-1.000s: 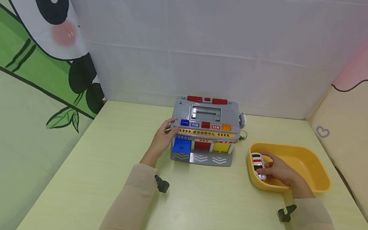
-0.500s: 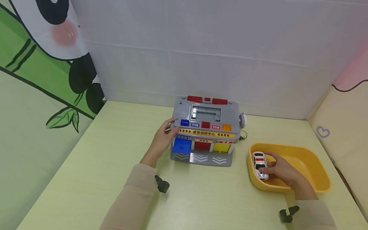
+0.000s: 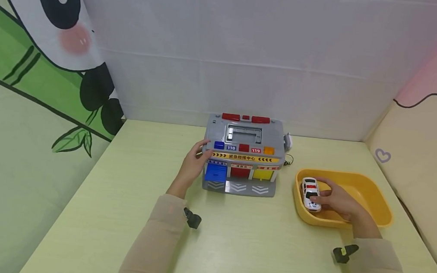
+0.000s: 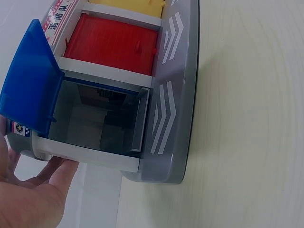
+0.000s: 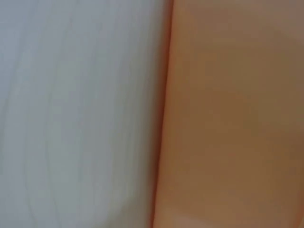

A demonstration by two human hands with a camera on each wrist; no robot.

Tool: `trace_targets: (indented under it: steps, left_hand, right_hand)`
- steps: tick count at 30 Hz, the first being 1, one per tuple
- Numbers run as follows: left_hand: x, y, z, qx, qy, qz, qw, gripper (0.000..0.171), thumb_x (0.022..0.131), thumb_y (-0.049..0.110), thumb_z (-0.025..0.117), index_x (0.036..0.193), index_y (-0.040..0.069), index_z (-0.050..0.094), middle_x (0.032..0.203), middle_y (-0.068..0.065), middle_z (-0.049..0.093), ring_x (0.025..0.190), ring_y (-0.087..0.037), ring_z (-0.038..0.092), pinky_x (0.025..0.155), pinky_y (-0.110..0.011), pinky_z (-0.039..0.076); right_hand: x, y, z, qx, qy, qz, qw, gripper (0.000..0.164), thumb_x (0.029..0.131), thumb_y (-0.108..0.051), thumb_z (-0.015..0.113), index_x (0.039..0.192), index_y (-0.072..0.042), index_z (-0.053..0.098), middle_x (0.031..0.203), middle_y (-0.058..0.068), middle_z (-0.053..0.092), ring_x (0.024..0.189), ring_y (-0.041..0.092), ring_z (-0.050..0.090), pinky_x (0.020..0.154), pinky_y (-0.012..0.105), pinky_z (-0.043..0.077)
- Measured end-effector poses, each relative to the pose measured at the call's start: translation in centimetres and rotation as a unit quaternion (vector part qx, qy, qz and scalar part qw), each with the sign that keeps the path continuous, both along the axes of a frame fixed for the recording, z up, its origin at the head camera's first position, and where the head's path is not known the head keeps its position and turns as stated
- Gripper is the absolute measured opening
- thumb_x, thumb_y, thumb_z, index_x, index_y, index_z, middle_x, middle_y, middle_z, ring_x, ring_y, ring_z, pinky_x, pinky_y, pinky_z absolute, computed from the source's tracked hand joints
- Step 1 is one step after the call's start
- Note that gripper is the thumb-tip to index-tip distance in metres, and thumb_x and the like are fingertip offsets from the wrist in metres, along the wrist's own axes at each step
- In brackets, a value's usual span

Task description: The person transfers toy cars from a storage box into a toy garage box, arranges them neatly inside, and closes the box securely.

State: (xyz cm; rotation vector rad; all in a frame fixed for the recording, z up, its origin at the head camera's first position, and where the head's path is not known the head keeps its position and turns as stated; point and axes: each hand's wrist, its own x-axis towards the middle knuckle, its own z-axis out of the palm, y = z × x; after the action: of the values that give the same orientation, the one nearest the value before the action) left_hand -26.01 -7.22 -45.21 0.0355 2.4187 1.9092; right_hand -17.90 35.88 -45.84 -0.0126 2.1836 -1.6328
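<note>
In the head view, a grey toy garage (image 3: 245, 134) with blue, red and yellow doors stands at the table's far middle. My left hand (image 3: 192, 165) holds it by its left side, thumb at the front and fingers on the side wall. The blue door (image 4: 31, 78) is swung up in the left wrist view, baring a hollow bay; the red door (image 4: 111, 45) is down. On the right, my right hand (image 3: 339, 201) pinches a white toy car (image 3: 310, 195) with a red roof mark and dark windows, over the left end of a yellow tub.
The yellow tub (image 3: 380, 207) sits on the pale table (image 3: 240, 247) at the right; its wall (image 5: 228, 118) fills half of the blurred right wrist view. A white piece with a coiled cord (image 3: 288, 161) hangs on the garage's right side. A pale cloth backdrop (image 3: 247, 69) rises behind.
The toy car has come up a little and shifted slightly right within the tub's left end, with my right hand moving along. My left hand stays on the garage.
</note>
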Motion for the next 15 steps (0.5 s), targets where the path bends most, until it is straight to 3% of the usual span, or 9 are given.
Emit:
trace_targets:
  steps: [15]
  left_hand:
    - [0.1, 0.0, 0.0, 0.001, 0.005, 0.001, 1.0000, 0.047, 0.099, 0.040, 0.055, 0.143, 0.029, 0.045, 0.143, -0.013, 0.044, 0.126, -0.030, 0.047, 0.102, -0.048, 0.041]
  right_hand:
    - [0.4, -0.3, 1.5, -0.021, 0.015, -0.005, 1.000, 0.081, 0.093, -0.004, 0.065, 0.150, 0.007, 0.008, 0.106, 0.022, 0.051, 0.086, 0.023, 0.063, 0.076, 0.037, 0.056]
